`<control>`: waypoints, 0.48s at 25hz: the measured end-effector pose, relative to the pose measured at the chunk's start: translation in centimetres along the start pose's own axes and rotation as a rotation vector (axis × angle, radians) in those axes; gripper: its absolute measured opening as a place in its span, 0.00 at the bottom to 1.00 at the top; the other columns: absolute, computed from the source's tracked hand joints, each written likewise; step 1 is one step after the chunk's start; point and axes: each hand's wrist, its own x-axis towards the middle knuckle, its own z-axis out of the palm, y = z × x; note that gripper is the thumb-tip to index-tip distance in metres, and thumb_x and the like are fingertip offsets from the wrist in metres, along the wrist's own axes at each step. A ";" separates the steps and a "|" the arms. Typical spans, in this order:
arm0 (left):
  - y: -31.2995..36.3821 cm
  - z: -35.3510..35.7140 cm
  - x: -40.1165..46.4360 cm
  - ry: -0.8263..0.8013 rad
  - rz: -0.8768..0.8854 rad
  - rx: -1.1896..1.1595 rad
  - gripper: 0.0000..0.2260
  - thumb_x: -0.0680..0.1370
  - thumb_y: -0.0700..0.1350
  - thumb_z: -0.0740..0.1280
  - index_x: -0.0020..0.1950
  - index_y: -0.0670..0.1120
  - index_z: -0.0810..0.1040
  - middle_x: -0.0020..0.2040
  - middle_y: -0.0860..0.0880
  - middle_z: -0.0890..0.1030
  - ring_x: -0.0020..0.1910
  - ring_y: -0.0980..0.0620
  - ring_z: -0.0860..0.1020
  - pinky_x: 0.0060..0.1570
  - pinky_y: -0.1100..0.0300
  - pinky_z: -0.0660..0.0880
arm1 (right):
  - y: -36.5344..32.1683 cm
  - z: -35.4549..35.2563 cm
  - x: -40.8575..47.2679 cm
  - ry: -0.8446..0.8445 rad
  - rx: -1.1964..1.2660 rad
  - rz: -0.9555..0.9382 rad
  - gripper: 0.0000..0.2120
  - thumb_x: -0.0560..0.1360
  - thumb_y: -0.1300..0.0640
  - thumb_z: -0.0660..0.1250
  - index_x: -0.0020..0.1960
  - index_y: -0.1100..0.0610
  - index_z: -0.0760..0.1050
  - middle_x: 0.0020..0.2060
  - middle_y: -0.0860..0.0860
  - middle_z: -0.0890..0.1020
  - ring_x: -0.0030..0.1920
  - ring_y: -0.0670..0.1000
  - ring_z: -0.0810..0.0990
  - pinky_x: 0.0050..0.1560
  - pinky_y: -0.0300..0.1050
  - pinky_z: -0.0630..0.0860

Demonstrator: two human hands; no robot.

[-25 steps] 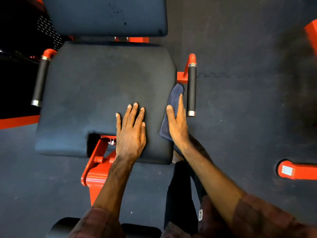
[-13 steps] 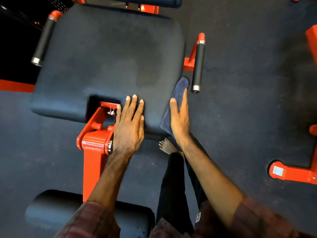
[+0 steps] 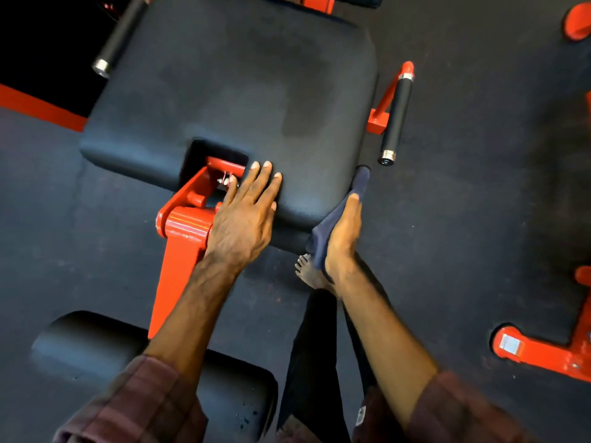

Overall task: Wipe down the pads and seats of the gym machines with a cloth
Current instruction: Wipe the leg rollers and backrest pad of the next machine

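Against the near right corner of the black seat pad (image 3: 224,91), the right hand (image 3: 340,233) is pressing a dark blue cloth (image 3: 359,183) onto the pad's side edge. Its fingers are lying straight and close together, flat along the cloth, with the thumb side facing up; the far end of the cloth is sticking out past the fingertips and the near end is hanging below the palm. Whether any finger is curling under the fabric cannot be told from this angle.

The left hand (image 3: 244,215) is resting palm down on the front edge of the seat pad, fingers extended and slightly spread, holding nothing. Its index finger is lying just beside the bolt of the red steel bracket (image 3: 185,225) that is entering the notch in the pad's front.

A darker, possibly damp patch is showing on the seat surface toward the right. A black-gripped handle (image 3: 396,116) on a red mount is standing just beside the pad's right side, and another handle (image 3: 120,36) is lying at the upper left. A black roller pad (image 3: 86,350) is sitting near the bottom left. A bare foot (image 3: 308,271) is standing on the dark rubber floor (image 3: 479,219) below the right hand. Red frame feet (image 3: 537,353) are lying at the right edge.
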 end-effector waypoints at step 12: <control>-4.1 0.7 -6.3 0.199 -0.144 0.098 0.21 0.87 0.48 0.56 0.80 0.46 0.72 0.79 0.47 0.72 0.80 0.45 0.68 0.81 0.38 0.56 | 3.1 -8.0 -1.4 -0.160 -1.236 -1.256 0.36 0.82 0.57 0.64 0.86 0.53 0.53 0.85 0.60 0.49 0.83 0.71 0.47 0.77 0.79 0.52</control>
